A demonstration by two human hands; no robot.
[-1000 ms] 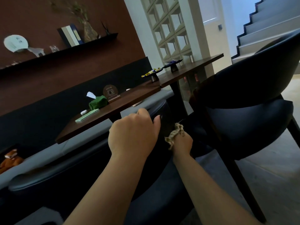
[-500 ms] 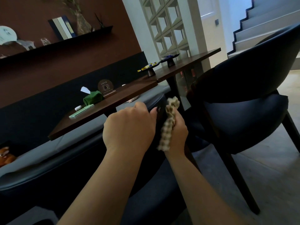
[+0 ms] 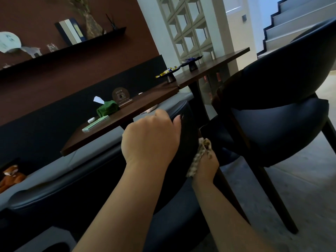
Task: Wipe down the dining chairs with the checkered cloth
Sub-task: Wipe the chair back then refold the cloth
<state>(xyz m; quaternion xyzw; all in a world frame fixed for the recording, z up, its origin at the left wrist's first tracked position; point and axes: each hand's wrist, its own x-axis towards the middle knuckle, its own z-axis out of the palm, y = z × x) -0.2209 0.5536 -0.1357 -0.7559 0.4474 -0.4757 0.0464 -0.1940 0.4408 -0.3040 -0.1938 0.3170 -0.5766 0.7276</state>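
Chair backrest steadied by left hand.
Soft, limp checkered cloth held bunched in right hand grip.

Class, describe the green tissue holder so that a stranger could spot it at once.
Find the long dark wooden table running along the bench. Near its closer end sits the green tissue holder, beside a round plaque. It is the only green fabric lump, with a white tissue sticking out on top.

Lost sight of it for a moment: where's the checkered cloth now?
In the head view, the cloth is bunched in the right hand, low centre-right, against the near chair's back edge, just right of the left hand gripping that chair.
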